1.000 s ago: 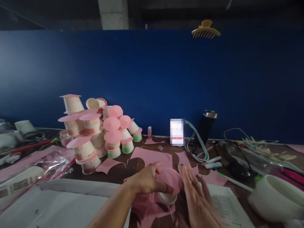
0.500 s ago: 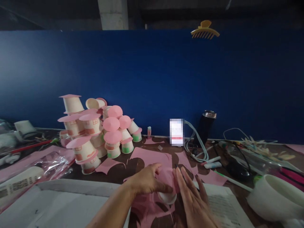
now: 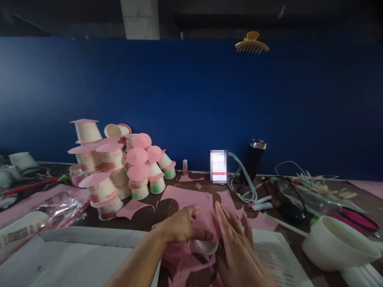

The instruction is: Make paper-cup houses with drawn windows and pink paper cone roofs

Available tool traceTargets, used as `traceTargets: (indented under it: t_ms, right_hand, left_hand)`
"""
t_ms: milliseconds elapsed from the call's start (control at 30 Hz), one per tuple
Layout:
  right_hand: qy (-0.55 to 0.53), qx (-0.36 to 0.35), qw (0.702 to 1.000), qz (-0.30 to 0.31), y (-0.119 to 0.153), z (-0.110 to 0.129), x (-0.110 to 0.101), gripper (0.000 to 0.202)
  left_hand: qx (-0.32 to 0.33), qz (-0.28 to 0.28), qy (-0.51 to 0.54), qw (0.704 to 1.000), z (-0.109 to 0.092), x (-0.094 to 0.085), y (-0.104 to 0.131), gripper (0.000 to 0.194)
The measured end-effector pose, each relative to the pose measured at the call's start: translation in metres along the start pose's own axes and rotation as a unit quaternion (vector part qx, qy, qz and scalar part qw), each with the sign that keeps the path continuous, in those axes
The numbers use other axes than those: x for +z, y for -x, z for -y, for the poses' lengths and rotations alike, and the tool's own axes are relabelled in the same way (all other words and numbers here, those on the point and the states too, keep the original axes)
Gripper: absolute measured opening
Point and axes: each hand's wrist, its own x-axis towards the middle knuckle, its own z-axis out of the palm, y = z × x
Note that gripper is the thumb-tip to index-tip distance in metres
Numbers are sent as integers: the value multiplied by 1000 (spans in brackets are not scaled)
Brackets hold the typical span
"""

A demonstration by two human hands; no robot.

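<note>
At the front middle, a small white paper cup (image 3: 207, 247) with a pink paper piece (image 3: 206, 221) over it sits above cut pink paper sheets (image 3: 191, 196). My left hand (image 3: 182, 228) is wrapped round the cup's left side, thumb across its front. With its fingers stretched out, my right hand (image 3: 236, 243) lies flat against the right side of the pink piece. Stacked at the left are several white cups with pink paper discs (image 3: 137, 156), some painted with windows or green marks.
A white tray (image 3: 89, 255) lies front left, beside clear plastic wrapping (image 3: 56, 207). At the back stand a lit screen (image 3: 218, 166) and a black bottle (image 3: 253, 161). Markers (image 3: 261, 205), a printed sheet (image 3: 277, 255) and a large white cup (image 3: 338, 243) are at the right.
The view has shifted slightly, so most things sit a little further left. My right hand's fingers lie closer together against the pink piece. My left hand keeps its hold on the cup.
</note>
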Motion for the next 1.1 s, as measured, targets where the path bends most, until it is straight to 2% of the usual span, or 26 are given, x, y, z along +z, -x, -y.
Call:
traceTargets:
  t_ms: [367, 500, 600, 667, 733, 900, 967, 1100]
  right_hand:
    - [-15, 9, 1000, 23, -5, 4, 3, 103]
    - [-8, 34, 999, -7, -2, -1, -4, 95]
    - [-23, 60, 998, -24, 2, -6, -11, 88]
    - [-50, 57, 997, -11, 4, -10, -14, 84]
    - [-80, 60, 995, 14, 7, -13, -14, 82]
    - [-148, 133, 979, 35, 8, -20, -2, 75]
    - [-176, 167, 969, 53, 5, -21, 3, 73]
    - [-216, 221, 946, 95, -2, -18, 6, 82]
  left_hand:
    - [1, -7, 6, 1000, -5, 1, 3, 108]
    - [2, -11, 39, 999, -9, -3, 3, 104]
    - [14, -79, 40, 996, -9, -6, -2, 87]
    - [16, -140, 11, 990, -7, -6, -8, 78]
    - [13, -173, -5, 985, -5, -2, -13, 72]
    - [30, -191, -18, 981, -5, 12, -16, 57]
    - [42, -196, -21, 980, -6, 15, -16, 55]
    - [51, -195, -10, 979, -3, 15, -15, 59]
